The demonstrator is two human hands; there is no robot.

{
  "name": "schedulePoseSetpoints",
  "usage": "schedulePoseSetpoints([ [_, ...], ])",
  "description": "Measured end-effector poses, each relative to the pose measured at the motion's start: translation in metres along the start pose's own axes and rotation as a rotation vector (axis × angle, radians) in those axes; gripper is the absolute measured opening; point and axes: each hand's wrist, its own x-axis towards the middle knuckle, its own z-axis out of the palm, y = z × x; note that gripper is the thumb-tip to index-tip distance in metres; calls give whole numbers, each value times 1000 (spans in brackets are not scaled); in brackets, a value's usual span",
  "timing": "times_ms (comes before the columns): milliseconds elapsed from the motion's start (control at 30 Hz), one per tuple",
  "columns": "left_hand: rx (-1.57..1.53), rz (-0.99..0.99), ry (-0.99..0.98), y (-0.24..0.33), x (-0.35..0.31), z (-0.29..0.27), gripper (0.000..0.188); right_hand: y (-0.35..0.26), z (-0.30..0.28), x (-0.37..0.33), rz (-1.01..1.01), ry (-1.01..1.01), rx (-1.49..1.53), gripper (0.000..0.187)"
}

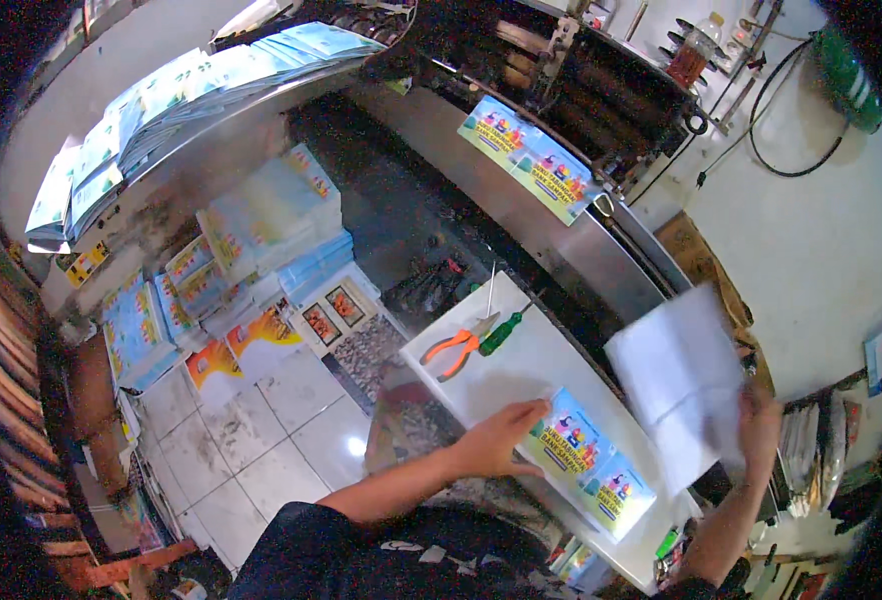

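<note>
On the white board in front of me lie colourful printed sheets (581, 465) in blue and yellow, apparently a small stack. My left hand (501, 440) is at their left end, thumb and fingers apart, the fingertips touching the edge. My right hand (758, 430), smeared by motion, grips the right side of a white sheet (676, 380). That sheet is raised and blurred, with a line across its lower part. Beyond my left hand, orange-handled pliers (453, 350) and a green-handled screwdriver (502, 334) rest on the white board (481, 390).
Another printed sheet (529, 160) sits on the metal machine ledge (431, 125) ahead. Printed stacks (281, 215) stand on the tiled floor (261, 430) at left; more bundles (211, 90) fill an upper shelf. A bottle (696, 50) and a dark cable (761, 150) are at far right.
</note>
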Motion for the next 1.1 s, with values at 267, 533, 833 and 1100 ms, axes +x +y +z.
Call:
schedulePoseSetpoints([
  [267,21,-35,-77,3,7,0,105,18,50,112,-257,583,-21,50],
  [533,33,-40,51,-10,-5,15,105,-26,147,70,-365,206,-86,34],
  [833,-54,70,68,6,-4,2,102,-123,90,-131,-448,-508,-145,74],
  [1100,-55,88,122,3,-3,7,98,-102,90,-125,-366,-560,204,67],
])
